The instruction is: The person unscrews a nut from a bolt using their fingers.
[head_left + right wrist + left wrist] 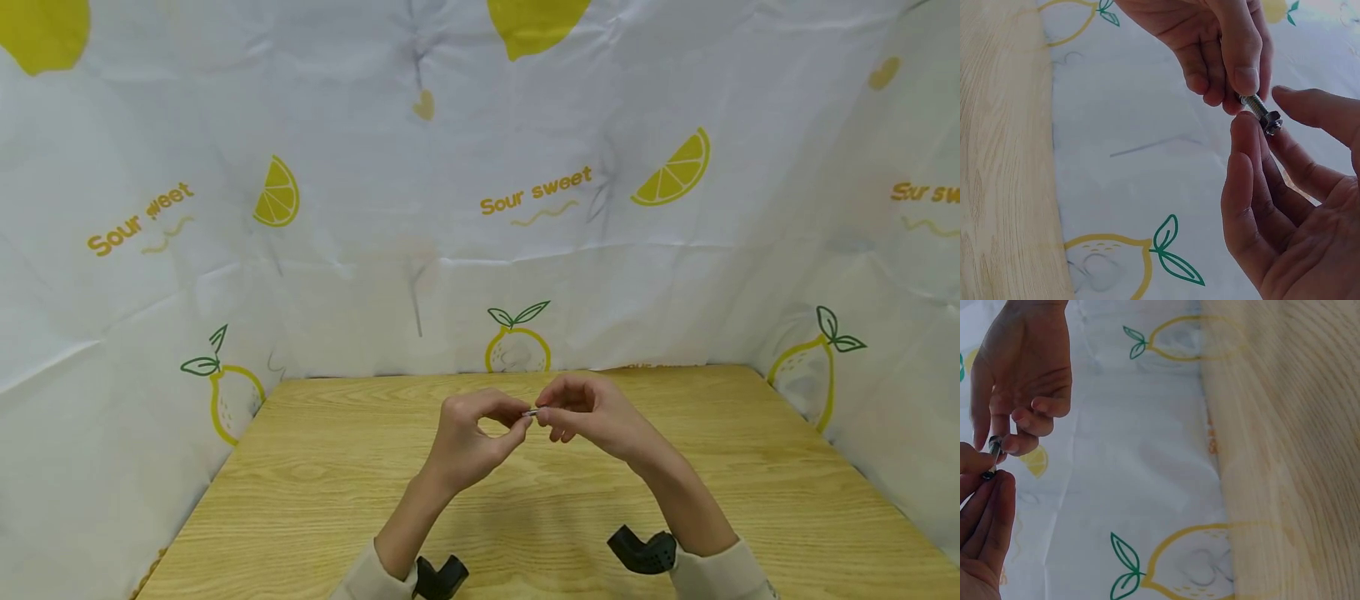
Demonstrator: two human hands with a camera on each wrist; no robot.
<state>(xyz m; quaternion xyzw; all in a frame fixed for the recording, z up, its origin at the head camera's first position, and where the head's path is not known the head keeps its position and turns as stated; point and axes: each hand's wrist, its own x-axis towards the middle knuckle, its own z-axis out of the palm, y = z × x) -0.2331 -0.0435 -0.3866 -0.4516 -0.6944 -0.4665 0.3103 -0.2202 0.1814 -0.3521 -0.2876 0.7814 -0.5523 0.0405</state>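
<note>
A small metal bolt (1255,105) with a threaded shank is held between the two hands above the table. My left hand (471,435) pinches one end of it between thumb and fingertips; that end shows dark in the left wrist view. On the other end sits a dark hex nut (1270,121). My right hand (592,414) has its fingers curled about the nut, with fingertips against it. In the right wrist view the right thumb (1313,111) stands a little off the nut. The head view shows only a sliver of the bolt.
Beneath the hands lies a wood-grain table (315,500). A white cloth (360,200) printed with lemons and lettering hangs at the back and both sides. Black curved devices are strapped at the left wrist (441,577) and the right wrist (643,552), by light sleeves.
</note>
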